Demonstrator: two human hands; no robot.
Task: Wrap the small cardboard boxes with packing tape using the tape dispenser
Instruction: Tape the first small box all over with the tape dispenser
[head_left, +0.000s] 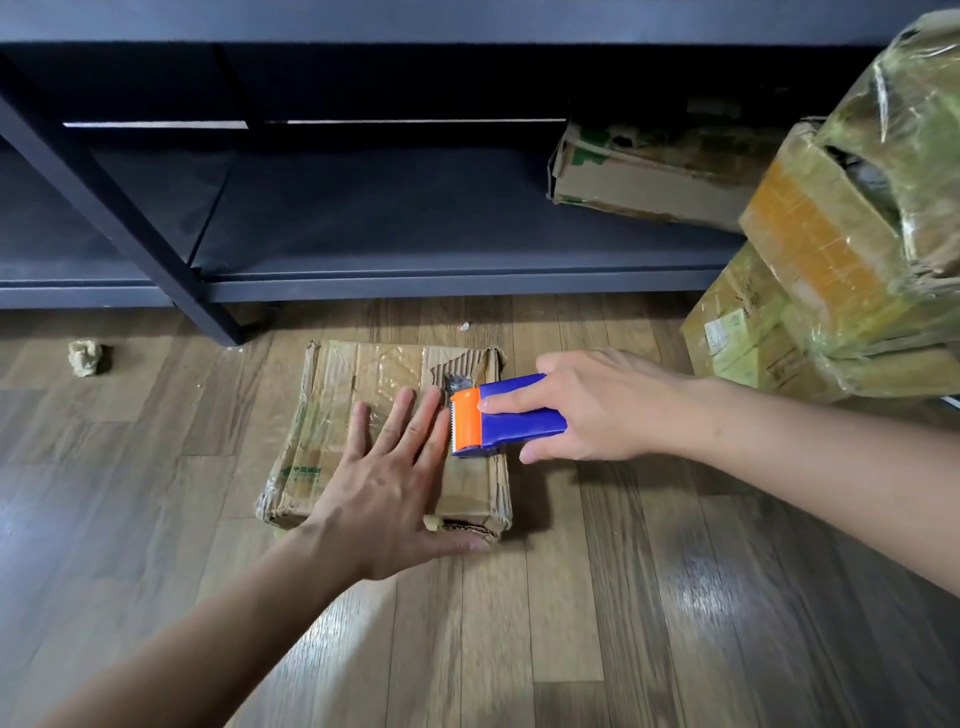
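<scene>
A small cardboard box (332, 415), worn and already partly taped, lies flat on the wooden floor (623, 597) just in front of a dark shelf unit (415, 234). The left hand (395, 478) rests flat on the box top, fingers straight and spread, thumb reaching past the near edge. The right hand (597, 410) grips a blue and orange tape dispenser (498, 415), fingers curled round its body, with the orange blade end set on the box beside the left fingertips. A torn patch shows near the box's far right corner; what lies inside is unclear. Taped boxes (841, 260) are stacked at the right.
</scene>
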